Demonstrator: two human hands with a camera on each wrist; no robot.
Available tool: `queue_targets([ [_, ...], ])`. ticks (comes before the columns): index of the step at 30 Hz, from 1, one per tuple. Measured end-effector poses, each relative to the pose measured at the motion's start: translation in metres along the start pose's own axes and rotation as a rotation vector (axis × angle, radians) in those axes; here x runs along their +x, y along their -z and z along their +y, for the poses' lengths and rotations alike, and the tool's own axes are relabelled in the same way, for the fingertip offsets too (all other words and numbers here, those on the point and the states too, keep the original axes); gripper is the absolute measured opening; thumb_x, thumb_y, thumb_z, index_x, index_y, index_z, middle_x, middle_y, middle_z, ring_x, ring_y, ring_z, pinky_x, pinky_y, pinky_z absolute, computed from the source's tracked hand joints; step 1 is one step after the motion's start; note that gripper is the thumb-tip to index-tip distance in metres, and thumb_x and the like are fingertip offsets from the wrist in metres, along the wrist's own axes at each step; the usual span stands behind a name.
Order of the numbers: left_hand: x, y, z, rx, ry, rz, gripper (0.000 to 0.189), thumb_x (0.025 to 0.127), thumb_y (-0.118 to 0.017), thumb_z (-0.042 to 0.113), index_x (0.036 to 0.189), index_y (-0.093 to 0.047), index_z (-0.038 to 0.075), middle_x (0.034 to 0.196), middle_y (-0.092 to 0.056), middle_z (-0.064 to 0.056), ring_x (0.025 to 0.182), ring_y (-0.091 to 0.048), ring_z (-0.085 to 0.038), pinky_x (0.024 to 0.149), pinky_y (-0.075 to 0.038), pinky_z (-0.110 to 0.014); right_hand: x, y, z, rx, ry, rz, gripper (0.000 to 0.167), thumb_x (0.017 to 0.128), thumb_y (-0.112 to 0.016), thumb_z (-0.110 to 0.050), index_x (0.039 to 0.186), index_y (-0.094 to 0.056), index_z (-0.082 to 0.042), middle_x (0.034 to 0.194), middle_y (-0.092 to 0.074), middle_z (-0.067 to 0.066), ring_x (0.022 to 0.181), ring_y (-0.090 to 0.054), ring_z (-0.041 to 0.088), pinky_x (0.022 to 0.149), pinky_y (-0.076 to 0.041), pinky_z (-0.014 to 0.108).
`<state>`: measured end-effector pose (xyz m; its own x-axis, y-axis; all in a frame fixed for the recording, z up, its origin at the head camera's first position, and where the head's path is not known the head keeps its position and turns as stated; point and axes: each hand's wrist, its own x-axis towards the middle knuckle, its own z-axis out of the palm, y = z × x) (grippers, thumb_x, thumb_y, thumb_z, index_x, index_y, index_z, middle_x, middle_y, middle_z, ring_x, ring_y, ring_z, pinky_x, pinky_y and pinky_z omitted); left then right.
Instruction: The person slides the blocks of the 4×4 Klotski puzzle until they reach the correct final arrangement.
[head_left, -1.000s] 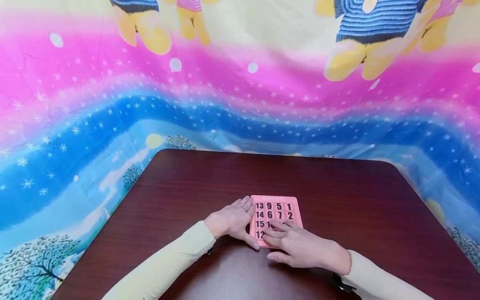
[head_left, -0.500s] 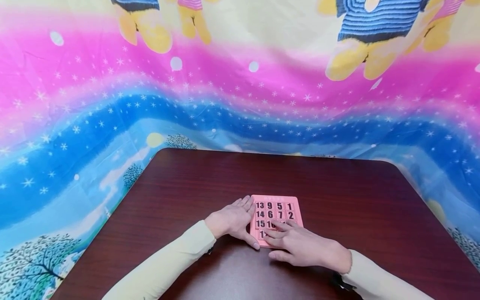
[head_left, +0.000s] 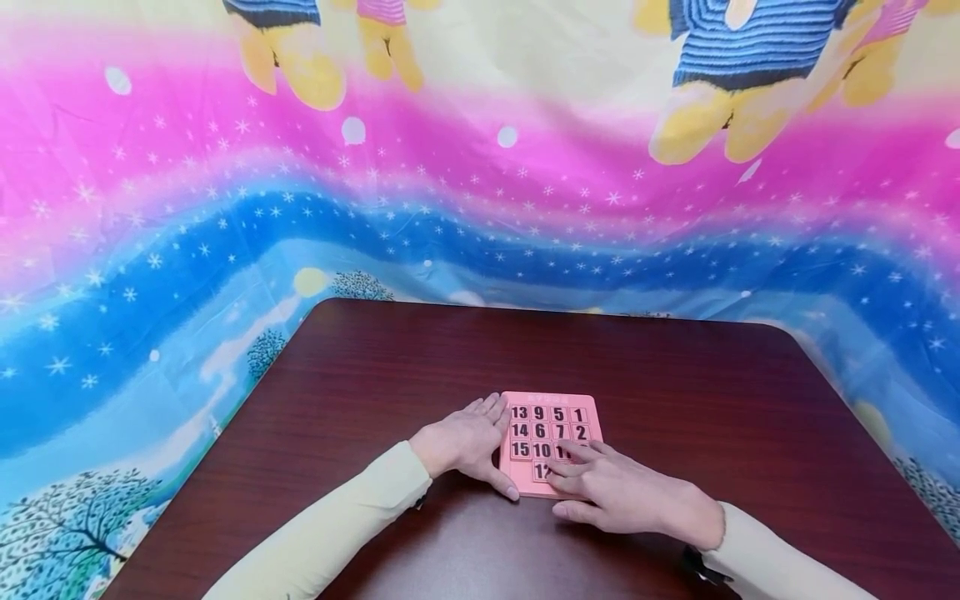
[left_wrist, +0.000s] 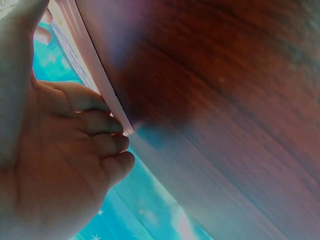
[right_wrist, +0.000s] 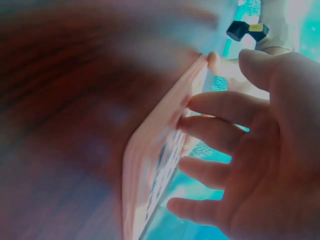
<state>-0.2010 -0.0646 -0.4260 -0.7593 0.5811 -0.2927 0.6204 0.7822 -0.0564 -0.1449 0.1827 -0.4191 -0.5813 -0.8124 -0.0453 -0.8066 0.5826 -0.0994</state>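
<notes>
A pink number slide puzzle (head_left: 551,398) lies flat on the dark wood table. My left hand (head_left: 467,440) rests against its left side, fingers extended along the edge and thumb at the near left corner. From the left wrist view, those fingertips sit right at the puzzle's side (left_wrist: 107,82). My right hand (head_left: 626,492) reaches over the lower right part, fingers fairly straight and spread. Its fingertips touch the 12 tile (head_left: 540,472) in the bottom row, second column. The bottom left slot holds no tile. Tiles at the lower right are hidden under the right hand.
The table (head_left: 420,350) has rounded far corners. Behind it hangs a colourful printed cloth (head_left: 450,183) with snowflakes, trees and bears. In the right wrist view, a black device (right_wrist: 245,31) is strapped on the other wrist.
The 12 tile has slid right from the bottom left corner into the second column, with my right hand moving right along with it. My left hand has stayed in place.
</notes>
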Motion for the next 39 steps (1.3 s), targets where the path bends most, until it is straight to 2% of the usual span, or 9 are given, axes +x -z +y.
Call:
queue_targets([
  [8,0.000,0.000,0.000,0.008,-0.007,-0.003,0.127,0.068,-0.055,0.089,0.155,-0.023,0.003,0.164,-0.014,-0.016,0.153,-0.014,-0.027,0.126,-0.018,-0.035,0.019,0.003,0.001,-0.002,0.005,0.036,0.053,0.101,-0.044,-0.053,0.134,-0.062,-0.016,0.139,-0.060,0.005,0.137,-0.047,0.036,0.109,-0.038,0.063],
  [16,0.001,-0.001,-0.001,0.002,-0.021,-0.002,0.126,0.069,-0.053,0.089,0.155,-0.023,0.002,0.164,-0.015,-0.017,0.153,-0.014,-0.027,0.126,-0.017,-0.035,0.038,-0.004,0.006,0.023,-0.018,0.004,0.057,0.100,-0.046,-0.053,0.138,-0.058,-0.013,0.144,-0.055,0.007,0.140,-0.042,0.037,0.107,-0.039,0.065],
  [20,0.001,-0.001,-0.001,0.005,-0.019,-0.009,0.127,0.068,-0.054,0.089,0.156,-0.022,0.002,0.164,-0.014,-0.017,0.154,-0.013,-0.027,0.126,-0.017,-0.035,0.038,-0.007,0.006,0.035,-0.020,0.004,0.058,0.100,-0.044,-0.054,0.138,-0.058,-0.013,0.146,-0.054,0.007,0.142,-0.039,0.037,0.108,-0.036,0.068],
  [25,0.001,0.000,-0.002,0.003,-0.008,-0.010,0.128,0.067,-0.055,0.089,0.156,-0.022,0.002,0.165,-0.013,-0.016,0.154,-0.013,-0.026,0.126,-0.017,-0.034,0.037,-0.009,0.004,0.000,-0.006,0.015,0.062,0.099,-0.042,-0.058,0.139,-0.057,-0.012,0.146,-0.054,0.008,0.143,-0.039,0.036,0.108,-0.035,0.068],
  [30,0.001,-0.001,-0.002,0.003,-0.008,-0.005,0.129,0.067,-0.055,0.090,0.156,-0.021,0.002,0.164,-0.014,-0.017,0.154,-0.012,-0.027,0.126,-0.017,-0.035,0.034,-0.008,-0.001,0.014,-0.028,-0.016,0.061,0.098,-0.046,-0.057,0.140,-0.056,-0.013,0.146,-0.053,0.006,0.145,-0.037,0.034,0.111,-0.033,0.067],
  [39,0.002,-0.003,-0.002,0.019,-0.017,0.009,0.130,0.067,-0.054,0.090,0.155,-0.022,0.001,0.164,-0.016,-0.018,0.153,-0.014,-0.028,0.126,-0.017,-0.036,0.024,-0.004,-0.017,0.008,-0.011,-0.048,0.060,0.098,-0.046,-0.056,0.142,-0.054,-0.015,0.149,-0.050,0.007,0.145,-0.036,0.033,0.110,-0.036,0.063],
])
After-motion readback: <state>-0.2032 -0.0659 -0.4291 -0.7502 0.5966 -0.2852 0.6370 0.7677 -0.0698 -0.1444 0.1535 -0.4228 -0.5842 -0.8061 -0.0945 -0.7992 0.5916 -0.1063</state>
